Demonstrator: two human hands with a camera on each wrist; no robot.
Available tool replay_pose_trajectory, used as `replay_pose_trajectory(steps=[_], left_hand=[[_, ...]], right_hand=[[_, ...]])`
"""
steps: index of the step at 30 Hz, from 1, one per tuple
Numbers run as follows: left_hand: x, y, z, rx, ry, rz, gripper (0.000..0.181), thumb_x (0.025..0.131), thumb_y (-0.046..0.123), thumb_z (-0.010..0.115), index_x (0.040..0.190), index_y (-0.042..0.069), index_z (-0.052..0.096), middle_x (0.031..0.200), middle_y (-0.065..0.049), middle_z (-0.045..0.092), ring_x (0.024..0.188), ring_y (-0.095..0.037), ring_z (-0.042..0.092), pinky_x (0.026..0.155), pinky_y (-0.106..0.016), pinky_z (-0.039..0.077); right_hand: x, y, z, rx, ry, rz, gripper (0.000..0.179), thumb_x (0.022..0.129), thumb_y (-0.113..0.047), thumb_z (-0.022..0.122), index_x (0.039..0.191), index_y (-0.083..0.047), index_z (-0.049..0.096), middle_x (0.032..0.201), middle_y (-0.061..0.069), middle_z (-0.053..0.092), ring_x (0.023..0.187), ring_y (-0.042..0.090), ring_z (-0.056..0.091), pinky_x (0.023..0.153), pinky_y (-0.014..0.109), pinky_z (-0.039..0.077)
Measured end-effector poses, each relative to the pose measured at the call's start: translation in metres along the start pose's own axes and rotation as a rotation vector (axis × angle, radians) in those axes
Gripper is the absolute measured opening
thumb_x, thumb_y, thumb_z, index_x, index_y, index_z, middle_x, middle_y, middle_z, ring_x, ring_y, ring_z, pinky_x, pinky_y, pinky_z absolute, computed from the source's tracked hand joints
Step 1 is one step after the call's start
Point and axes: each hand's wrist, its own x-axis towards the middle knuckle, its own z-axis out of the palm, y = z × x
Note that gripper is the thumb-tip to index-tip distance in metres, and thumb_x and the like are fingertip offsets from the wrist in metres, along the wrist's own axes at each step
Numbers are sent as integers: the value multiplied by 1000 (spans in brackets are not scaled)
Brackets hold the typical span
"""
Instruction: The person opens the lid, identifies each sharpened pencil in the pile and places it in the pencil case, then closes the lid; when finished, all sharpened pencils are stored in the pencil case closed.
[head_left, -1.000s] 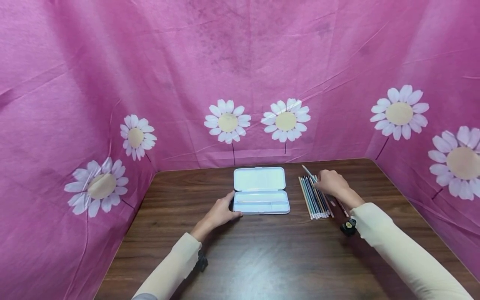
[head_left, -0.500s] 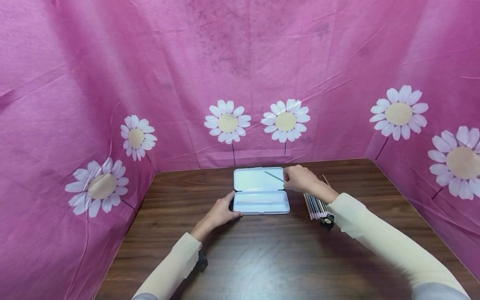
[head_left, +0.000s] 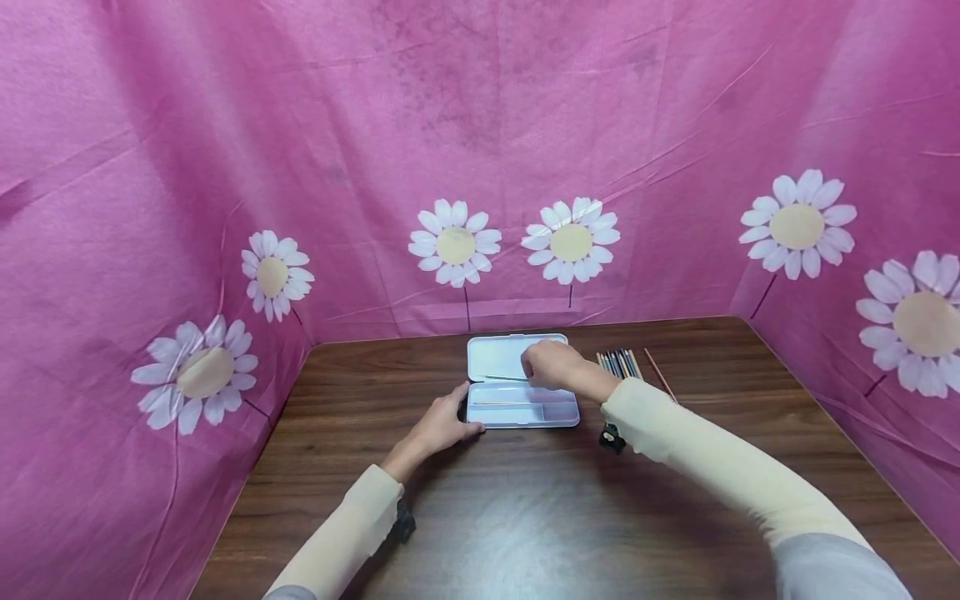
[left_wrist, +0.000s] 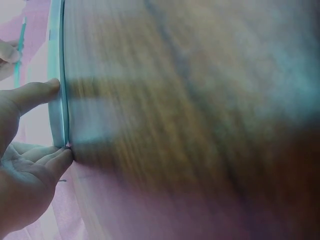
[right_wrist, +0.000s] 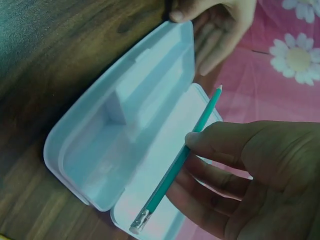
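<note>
A white pencil case (head_left: 561,413) lies open on the table, its lid folded back and its tray divided into compartments. My left hand (head_left: 438,423) holds the case at its left end, thumb on the front corner and fingers along the side. Over the hinge side, my right hand (head_left: 555,364) pinches a green pencil (right_wrist: 172,172) between thumb and fingers. The sharpened tip points left toward the other hand, and the eraser end hangs over the lid in the right wrist view. A row of several pencils (head_left: 618,364) lies right of the case, partly hidden by my right forearm.
One reddish-brown pencil (head_left: 660,375) lies apart, to the right of the row. The dark wooden table (head_left: 480,517) meets a pink cloth backdrop (head_left: 360,167) with printed daisies along its back and sides.
My right hand has moved left from the pencil row, carrying the green pencil over the case's lid and down toward the hinge. The left hand stays at the case.
</note>
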Motion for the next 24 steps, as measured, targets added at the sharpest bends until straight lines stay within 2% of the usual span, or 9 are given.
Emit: replay_pose_trajectory(steps=[7, 14, 24], left_hand=[[0, -1, 1, -14, 2, -2, 90, 93, 25, 84, 162, -6, 36, 161, -29, 48, 149, -39, 49, 125, -53, 41], [-1, 0, 1, -17, 1, 1, 90, 93, 25, 85, 162, -6, 36, 160, -29, 49, 148, -39, 51, 123, -54, 43], [1, -2, 3, 6, 21, 33, 89, 91, 24, 86, 161, -6, 38, 157, -30, 52, 145, -40, 54, 122, -53, 44]], right_hand=[[10, -10, 19, -20, -42, -15, 15, 88, -1, 74, 78, -13, 74, 81, 2, 73, 77, 21, 68, 69, 42, 61], [13, -13, 41, -33, -45, -13, 15, 87, 1, 74, 78, -11, 73, 80, 6, 74, 74, 24, 68, 70, 46, 62], [10, -11, 46, -51, -69, 32, 15, 88, -2, 76, 76, -12, 75, 81, 7, 75, 73, 25, 68, 70, 47, 62]])
